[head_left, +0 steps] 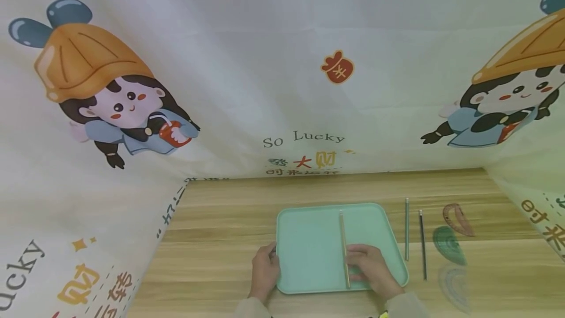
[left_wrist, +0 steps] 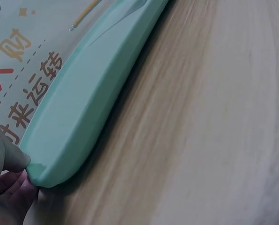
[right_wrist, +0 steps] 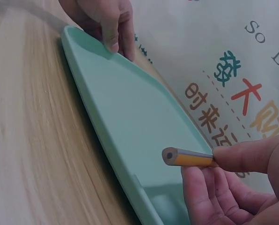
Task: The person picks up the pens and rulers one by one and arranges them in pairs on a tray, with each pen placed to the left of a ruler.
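Over the right half of the green tray [head_left: 309,249], a yellow pencil [head_left: 343,244] is held, pointing from the near edge toward the far edge of the tray. The right hand [head_left: 370,265] pinches this pencil between its thumb and its fingers, and comes from the near right corner of the tray. The left hand [head_left: 265,266] grips the tray itself at its left edge, with the thumb on the rim. Beneath the tray lies the table [head_left: 212,249], with streaked wood grain, light brown in colour. To the right of the tray rest a green pencil [head_left: 407,232] and a dark pencil [head_left: 423,247], and farther right three protractors [head_left: 449,245]: one pinkish, one green, one clear. Behind the tray and also at both sides of it rises a white cloth [head_left: 247,63], printed with cartoon figures, words and Chinese characters.
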Available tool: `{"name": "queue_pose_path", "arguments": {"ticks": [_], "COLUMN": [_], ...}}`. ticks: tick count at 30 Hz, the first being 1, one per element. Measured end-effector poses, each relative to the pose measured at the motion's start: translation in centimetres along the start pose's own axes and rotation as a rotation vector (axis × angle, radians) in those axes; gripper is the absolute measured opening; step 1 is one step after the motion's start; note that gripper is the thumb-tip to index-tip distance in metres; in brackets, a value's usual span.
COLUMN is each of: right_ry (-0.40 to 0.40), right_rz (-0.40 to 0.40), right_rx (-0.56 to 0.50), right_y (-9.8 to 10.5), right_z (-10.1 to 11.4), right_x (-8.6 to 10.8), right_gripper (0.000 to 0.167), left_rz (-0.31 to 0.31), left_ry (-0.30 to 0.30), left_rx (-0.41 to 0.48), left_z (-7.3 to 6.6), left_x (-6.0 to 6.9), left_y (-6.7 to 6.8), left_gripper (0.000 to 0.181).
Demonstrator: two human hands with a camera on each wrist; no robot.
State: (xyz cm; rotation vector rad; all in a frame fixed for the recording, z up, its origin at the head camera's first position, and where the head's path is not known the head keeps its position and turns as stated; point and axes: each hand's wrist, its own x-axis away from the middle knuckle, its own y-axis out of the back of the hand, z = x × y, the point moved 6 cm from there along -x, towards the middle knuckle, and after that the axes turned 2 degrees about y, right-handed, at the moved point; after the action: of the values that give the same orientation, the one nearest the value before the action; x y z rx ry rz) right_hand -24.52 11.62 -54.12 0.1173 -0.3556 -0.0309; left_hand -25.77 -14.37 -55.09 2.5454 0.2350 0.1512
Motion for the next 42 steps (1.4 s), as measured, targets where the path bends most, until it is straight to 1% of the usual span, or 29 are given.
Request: {"name": "queue_pose_path", "arguments": {"ticks": [6, 12, 19, 24, 31, 38, 42], "right_ry": [0.0, 0.0, -0.027, -0.031, -0.033, -0.037, -0.025], "right_rz": [0.005, 0.025, 0.046, 0.063, 0.089, 0.112, 0.117], "right_rx": [-0.004, -0.002, 0.011, 0.024, 0.011, 0.022, 0.017], "right_y": [-0.9, -1.5, -2.3, -3.1, -4.2, -5.5, -6.4], "right_z": [-0.3, -0.5, -0.6, -0.4, -0.2, 0.0, 0.4], "right_x": [0.1, 0.2, -0.2, -0.3, -0.1, -0.1, 0.0], "right_gripper": [0.04, 0.04, 0.042, 0.042, 0.041, 0.043, 0.042], "left_rz": [0.0, 0.013, 0.014, 0.012, 0.019, 0.005, -0.009], "left_ry": [0.009, 0.0, -0.009, -0.001, -0.007, -0.019, -0.022], "left_rx": [0.003, 0.01, 0.012, 0.014, 0.021, 0.047, 0.056], "left_z": [0.3, 0.4, 0.3, 0.4, 0.5, 0.6, 0.7], "left_x": [0.2, 0.5, 0.6, 0.7, 0.8, 0.8, 0.8], "left_y": [0.1, 0.0, 0.0, 0.0, 0.0, 0.0, 0.1], "left_gripper": [0.036, 0.036, 0.036, 0.035, 0.036, 0.036, 0.035]}}
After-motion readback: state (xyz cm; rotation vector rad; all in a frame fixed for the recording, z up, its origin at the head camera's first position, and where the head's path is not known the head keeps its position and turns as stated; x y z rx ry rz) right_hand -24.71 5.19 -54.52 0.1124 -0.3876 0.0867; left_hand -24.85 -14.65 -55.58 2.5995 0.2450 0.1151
